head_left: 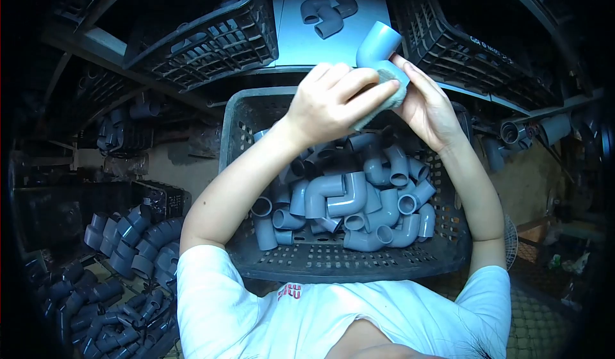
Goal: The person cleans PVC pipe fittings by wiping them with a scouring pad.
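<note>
A grey elbow pipe fitting (378, 45) is raised above the far edge of a dark plastic crate (301, 268). My right hand (426, 99) holds the fitting from its right side, with the thumb and fingers around its lower end. A greenish cloth (384, 106) is pinched in my left hand (336, 99) and pressed against the lower end of the fitting. Many grey elbow fittings (327, 192) lie loosely in the crate below my hands.
Several curved fittings (328, 13) rest on a pale surface (291, 45) ahead. Black crates stand at the upper left (224, 45) and upper right (461, 51). Piles of fittings (131, 240) lie at the left. A mesh fan guard (510, 242) is at the right.
</note>
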A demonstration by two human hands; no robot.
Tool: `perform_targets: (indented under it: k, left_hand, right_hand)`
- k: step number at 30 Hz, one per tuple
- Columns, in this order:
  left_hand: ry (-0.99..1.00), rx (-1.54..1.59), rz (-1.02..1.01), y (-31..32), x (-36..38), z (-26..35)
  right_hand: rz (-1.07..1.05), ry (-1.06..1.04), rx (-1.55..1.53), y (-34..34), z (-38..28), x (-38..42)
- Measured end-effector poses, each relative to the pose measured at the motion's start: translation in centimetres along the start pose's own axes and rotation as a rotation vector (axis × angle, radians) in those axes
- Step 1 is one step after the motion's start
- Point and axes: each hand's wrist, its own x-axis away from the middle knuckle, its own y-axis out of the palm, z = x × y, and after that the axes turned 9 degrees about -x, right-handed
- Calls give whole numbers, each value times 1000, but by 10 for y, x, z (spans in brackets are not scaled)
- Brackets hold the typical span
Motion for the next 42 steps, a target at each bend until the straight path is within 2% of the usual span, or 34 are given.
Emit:
perform_targets:
  k: [4,6,9,12,14,16,20,22,23,26,28,30,32,34,36,37,41,42]
  left_hand:
    - [-148,29,41,4,-2,-14]
    - [-98,-28,68,1,-2,-18]
    - [27,109,64,-3,-4,-5]
    - [141,65,91,-7,-8,0]
    - [79,116,107,-9,-10,-11]
    - [27,87,92,-10,-7,-19]
    - [-2,208,92,-12,-6,-9]
    - [35,261,131,-13,-9,0]
    - [42,291,108,-16,-9,2]
    - [35,370,81,-17,-11,3]
    - [21,418,74,-13,-12,4]
    - [26,388,21,-9,-8,2]
    - [42,386,1,-8,-7,6]
    - [41,413,5,-14,-14,21]
    - [90,379,-46,-21,-20,28]
    - [70,369,-40,-19,-21,28]
    - [-50,283,-73,-11,-13,14]
    - [-72,266,-87,-13,-13,9]
  right_hand:
    - [-20,-4,49,9,3,3]
    - [-38,33,125,17,-2,6]
    - [-58,51,181,8,-6,7]
    - [-55,81,246,-4,-5,5]
    - [-160,74,263,-8,-3,4]
    - [-155,67,228,-4,-4,5]
    - [-177,53,273,0,-7,7]
    - [-273,65,325,-6,-6,7]
    - [-266,93,414,-6,-8,7]
    - [-270,112,397,-8,-2,10]
    - [-238,13,572,-4,2,13]
    - [-249,-11,599,-5,-1,6]
    - [-113,30,472,2,-5,8]
    - [-160,91,407,-2,-5,1]
    - [137,77,507,15,5,8]
    - [112,81,483,16,7,10]
    - [224,-58,552,10,4,5]
    - [165,-80,507,6,-1,3]
